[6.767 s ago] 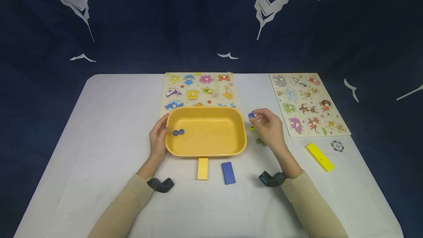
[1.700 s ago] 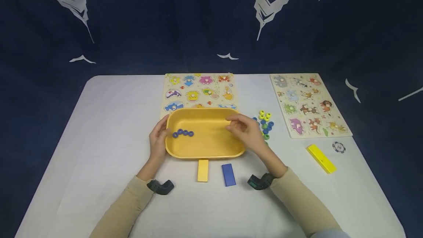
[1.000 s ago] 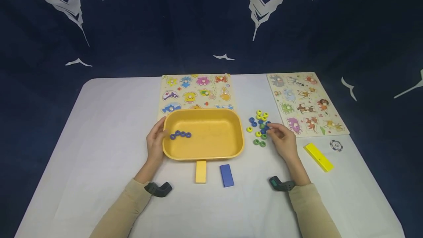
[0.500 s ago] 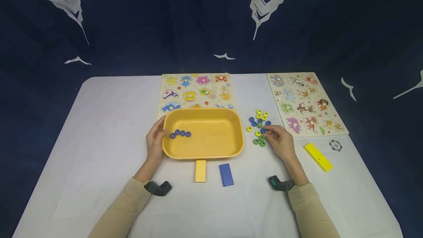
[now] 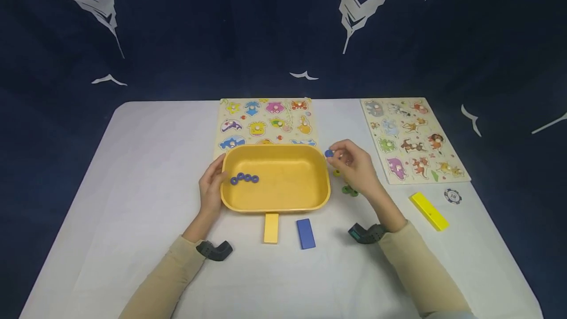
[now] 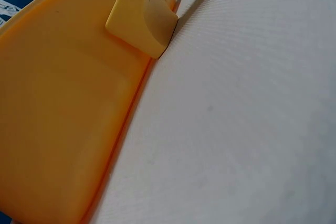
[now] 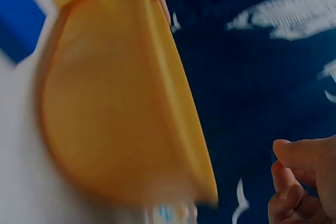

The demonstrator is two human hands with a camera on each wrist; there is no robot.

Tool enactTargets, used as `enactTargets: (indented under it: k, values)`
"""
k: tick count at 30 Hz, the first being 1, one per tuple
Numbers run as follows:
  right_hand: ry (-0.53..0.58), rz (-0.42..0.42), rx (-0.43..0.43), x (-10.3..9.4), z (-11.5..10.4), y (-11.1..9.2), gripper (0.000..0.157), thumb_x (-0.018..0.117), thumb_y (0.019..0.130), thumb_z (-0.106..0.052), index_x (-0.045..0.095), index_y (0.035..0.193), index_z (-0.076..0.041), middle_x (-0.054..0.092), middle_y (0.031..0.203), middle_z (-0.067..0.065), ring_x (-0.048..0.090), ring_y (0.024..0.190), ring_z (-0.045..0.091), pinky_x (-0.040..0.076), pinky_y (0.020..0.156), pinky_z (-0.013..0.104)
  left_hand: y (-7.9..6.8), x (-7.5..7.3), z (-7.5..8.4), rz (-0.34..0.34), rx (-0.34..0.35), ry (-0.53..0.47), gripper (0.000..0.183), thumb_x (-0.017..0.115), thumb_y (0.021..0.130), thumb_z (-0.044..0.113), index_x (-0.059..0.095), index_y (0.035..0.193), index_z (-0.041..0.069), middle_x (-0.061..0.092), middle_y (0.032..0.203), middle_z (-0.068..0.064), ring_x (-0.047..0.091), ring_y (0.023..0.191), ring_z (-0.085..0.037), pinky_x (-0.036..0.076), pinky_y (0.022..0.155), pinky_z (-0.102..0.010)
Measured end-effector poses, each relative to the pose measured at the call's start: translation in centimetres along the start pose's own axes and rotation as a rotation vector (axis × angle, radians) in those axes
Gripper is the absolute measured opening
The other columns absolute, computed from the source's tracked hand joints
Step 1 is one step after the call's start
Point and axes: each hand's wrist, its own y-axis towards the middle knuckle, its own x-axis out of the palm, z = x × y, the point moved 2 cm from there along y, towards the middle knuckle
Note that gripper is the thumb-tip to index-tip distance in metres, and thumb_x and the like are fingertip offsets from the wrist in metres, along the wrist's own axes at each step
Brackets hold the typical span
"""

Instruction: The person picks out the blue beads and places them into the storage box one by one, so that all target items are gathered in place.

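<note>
My left hand (image 5: 210, 188) grips the left rim of a yellow tray (image 5: 288, 181), thumb at the rim and fingers along the outer side. Several blue beads (image 5: 247, 177) sit in a short row inside the tray's left half. Just off the tray's right rim, my right hand (image 5: 358, 167) pinches one blue bead (image 5: 329, 153) between thumb and index finger. Beneath that hand lie green beads (image 5: 349, 190) and a yellow bead (image 5: 336, 173); it hides the rest of the pile. The right wrist view shows the fingers (image 7: 296, 182), but no bead can be made out there.
Behind the tray lies a sea-animal puzzle board (image 5: 266, 122), partly covered by it. Another animal puzzle board (image 5: 416, 142) is at the right. In front are a pale yellow block (image 5: 271, 229) and a blue block (image 5: 306, 234). A bright yellow block (image 5: 428, 211) and poker chip (image 5: 453, 196) lie right.
My right hand has taken a blue bead from the pile and moved left and up toward the tray. Over the longer span, the row of blue beads has grown. My left hand has stayed.
</note>
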Motion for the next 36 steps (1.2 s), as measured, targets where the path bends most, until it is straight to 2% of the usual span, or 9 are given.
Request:
enactTargets:
  k: [3,7,12,17,28,33,36]
  values:
    - [0.031,-0.111,-0.014,2.1,-2.2,1.8,0.019,0.064,0.08,-0.016,0.057,0.097,-0.012,0.056,0.077,0.0,0.047,0.062,0.015,0.041,0.049,0.02,0.1,0.0,0.2,-0.005,-0.011,-0.001,0.045,0.042,0.085,-0.005,0.047,0.127,0.007,0.048,0.125,-0.015,0.047,0.111,-0.025,0.044,0.094,-0.027]
    - [0.026,-0.262,-0.008,5.6,-3.8,3.1,0.016,0.063,0.082,-0.019,0.057,0.096,-0.015,0.057,0.075,-0.003,0.047,0.06,0.014,0.041,0.049,0.022,-0.1,0.1,0.7,-0.008,-0.02,0.027,0.045,0.041,0.085,-0.007,0.045,0.128,0.005,0.048,0.126,-0.016,0.047,0.112,-0.03,0.045,0.093,-0.027]
    - [0.012,-0.381,0.017,9.5,-4.2,3.8,0.014,0.063,0.081,-0.019,0.057,0.093,-0.015,0.057,0.074,-0.004,0.047,0.06,0.012,0.04,0.05,0.022,-0.5,0.6,1.9,-0.013,-0.002,0.065,0.045,0.039,0.085,-0.008,0.043,0.129,0.0,0.047,0.126,-0.019,0.045,0.112,-0.035,0.044,0.094,-0.031]
    - [-0.026,-0.465,0.038,11.9,-4.2,3.6,0.015,0.064,0.078,-0.015,0.057,0.092,-0.013,0.057,0.073,-0.003,0.05,0.062,0.01,0.043,0.055,0.021,-0.7,0.8,2.4,-0.012,-0.002,0.091,0.045,0.039,0.084,-0.007,0.042,0.129,-0.001,0.047,0.126,-0.02,0.045,0.113,-0.035,0.042,0.096,-0.037]
    - [-0.156,-0.552,0.003,13.7,-4.2,3.7,0.016,0.068,0.076,-0.02,0.06,0.089,-0.015,0.057,0.068,-0.006,0.051,0.062,0.008,0.043,0.056,0.021,-0.6,0.7,2.4,-0.009,-0.012,0.073,0.046,0.04,0.084,-0.006,0.042,0.129,0.0,0.046,0.128,-0.018,0.044,0.115,-0.034,0.039,0.098,-0.036]
    - [-0.141,-0.549,0.006,13.5,-4.2,3.6,0.018,0.067,0.076,-0.018,0.061,0.092,-0.014,0.06,0.072,-0.006,0.054,0.068,0.008,0.046,0.062,0.022,-0.5,0.6,2.0,-0.023,-0.009,0.085,0.045,0.041,0.085,-0.003,0.043,0.13,0.003,0.047,0.128,-0.014,0.045,0.115,-0.031,0.039,0.099,-0.038]
    - [-0.073,-0.508,0.015,12.6,-4.2,3.4,0.02,0.065,0.078,-0.016,0.061,0.097,-0.012,0.06,0.075,-0.006,0.054,0.066,0.008,0.046,0.059,0.021,-0.3,0.3,1.2,-0.022,-0.017,0.08,0.045,0.042,0.085,-0.002,0.045,0.129,0.006,0.048,0.128,-0.009,0.047,0.115,-0.026,0.04,0.098,-0.036]
